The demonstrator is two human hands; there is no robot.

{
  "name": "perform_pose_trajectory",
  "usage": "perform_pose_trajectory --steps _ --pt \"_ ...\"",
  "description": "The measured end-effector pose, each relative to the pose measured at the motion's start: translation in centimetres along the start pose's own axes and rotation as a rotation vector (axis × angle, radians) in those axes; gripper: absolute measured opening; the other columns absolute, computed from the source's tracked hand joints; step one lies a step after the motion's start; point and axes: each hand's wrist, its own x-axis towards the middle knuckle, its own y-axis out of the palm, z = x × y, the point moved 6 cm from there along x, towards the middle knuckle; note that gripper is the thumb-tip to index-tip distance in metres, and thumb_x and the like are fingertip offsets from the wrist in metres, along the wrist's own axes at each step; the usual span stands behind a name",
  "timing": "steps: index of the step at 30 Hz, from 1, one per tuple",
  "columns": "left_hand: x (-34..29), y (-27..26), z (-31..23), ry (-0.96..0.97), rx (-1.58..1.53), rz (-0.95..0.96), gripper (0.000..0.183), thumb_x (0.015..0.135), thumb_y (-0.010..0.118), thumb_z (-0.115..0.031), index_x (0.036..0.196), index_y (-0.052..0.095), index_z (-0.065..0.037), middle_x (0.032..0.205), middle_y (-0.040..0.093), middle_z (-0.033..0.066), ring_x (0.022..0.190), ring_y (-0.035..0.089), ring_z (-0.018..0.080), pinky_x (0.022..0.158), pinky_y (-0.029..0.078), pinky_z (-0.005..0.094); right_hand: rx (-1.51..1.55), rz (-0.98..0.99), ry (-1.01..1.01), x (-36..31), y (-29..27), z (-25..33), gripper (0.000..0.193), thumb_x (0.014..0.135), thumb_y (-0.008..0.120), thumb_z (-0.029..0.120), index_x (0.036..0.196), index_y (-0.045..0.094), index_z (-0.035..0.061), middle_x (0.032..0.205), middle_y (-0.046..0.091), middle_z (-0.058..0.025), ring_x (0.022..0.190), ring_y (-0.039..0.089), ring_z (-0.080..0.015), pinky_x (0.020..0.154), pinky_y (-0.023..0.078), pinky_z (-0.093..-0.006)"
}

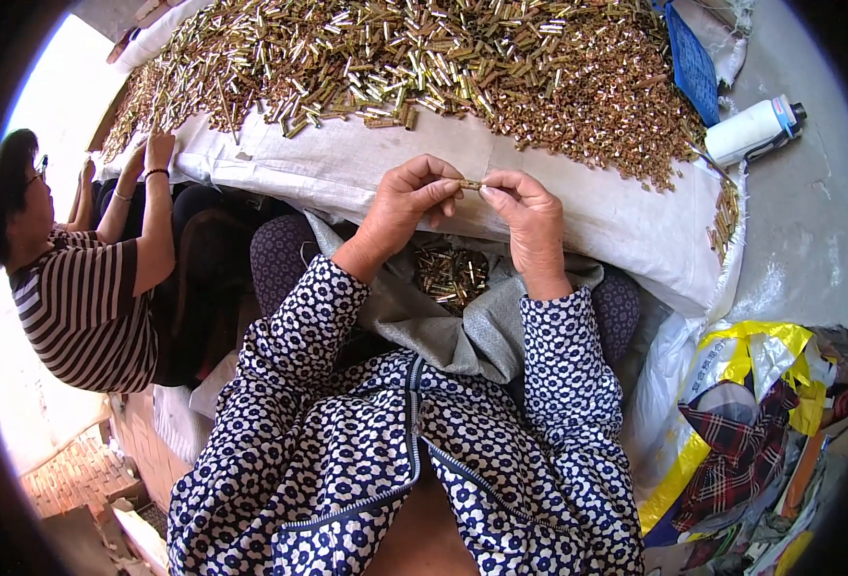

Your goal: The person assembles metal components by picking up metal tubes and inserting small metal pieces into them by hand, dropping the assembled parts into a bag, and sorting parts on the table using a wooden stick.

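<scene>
My left hand (406, 202) and my right hand (531, 216) meet in front of the table's near edge, fingertips closed on a small brass-coloured metal piece (471, 184). It looks like a slim tube, one end in each pinch; its exact kind is too small to make out. Below my hands, a grey woven sack (486, 317) lies open across my lap, with similar metal tubes (451, 274) inside. Beyond them, a large pile of brass-coloured tubes (424, 67) covers the table, and many smaller copper-coloured pieces (597, 106) are heaped at its right.
White sheeting (318, 158) covers the table. A white bottle (752, 131) and a blue flat item (691, 62) stand at the right end. At left, a person in a striped shirt (88, 302) works at the same pile. Bags with plaid cloth (736, 442) sit at my right.
</scene>
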Motion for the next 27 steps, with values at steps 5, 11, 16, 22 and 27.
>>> perform_pose_trajectory --steps 5,11,16,22,27 --pt "0.0 0.4 -0.3 0.016 -0.026 0.008 0.009 0.086 0.053 -0.012 0.09 0.054 -0.004 0.075 0.058 0.0013 0.059 0.052 0.0053 0.046 0.04 0.016 0.161 0.017 0.09 0.0 -0.1 -0.6 0.012 0.078 0.059 0.0 0.09 0.061 0.0001 0.086 0.06 -0.0009 0.078 0.054 -0.0071 0.072 0.043 -0.0198" --pt "0.7 0.7 -0.3 0.032 0.055 0.011 0.009 0.085 0.053 -0.011 0.089 0.054 -0.003 0.075 0.058 0.0053 0.059 0.054 0.0109 0.047 0.043 0.0213 -0.355 0.009 -0.273 0.0 0.3 1.2 0.006 0.074 0.061 0.004 0.08 0.058 0.0034 0.076 0.058 -0.0026 0.068 0.055 -0.0116 0.061 0.044 -0.0228" --pt "1.0 3.4 -0.9 0.528 0.949 0.079 0.013 0.078 0.052 -0.005 0.091 0.051 -0.002 0.075 0.055 0.0157 0.062 0.056 0.0315 0.057 0.046 0.0361 -1.14 0.073 -0.448 0.0 1.0 2.3 0.011 0.065 0.054 -0.003 0.074 0.052 0.0035 0.077 0.056 -0.0115 0.077 0.054 -0.0317 0.065 0.045 -0.0397" --pt "0.8 6.0 -1.9 0.478 1.246 0.192 0.01 0.074 0.049 -0.006 0.084 0.046 -0.004 0.076 0.053 0.0171 0.07 0.054 0.039 0.059 0.045 0.0425 -1.451 -0.297 -0.299 1.4 -5.4 5.3 0.017 0.07 0.06 0.005 0.087 0.057 0.0052 0.1 0.056 -0.0082 0.093 0.052 -0.0252 0.079 0.045 -0.0347" --pt "1.9 3.6 -1.4 0.346 0.907 0.077 0.007 0.084 0.046 -0.01 0.086 0.048 -0.004 0.072 0.055 0.01 0.062 0.057 0.0236 0.05 0.046 0.0337 -1.617 -0.264 -0.161 2.0 -6.5 4.1 0.032 0.075 0.06 0.009 0.105 0.053 0.0022 0.108 0.054 -0.0127 0.101 0.05 -0.0266 0.089 0.04 -0.0351"
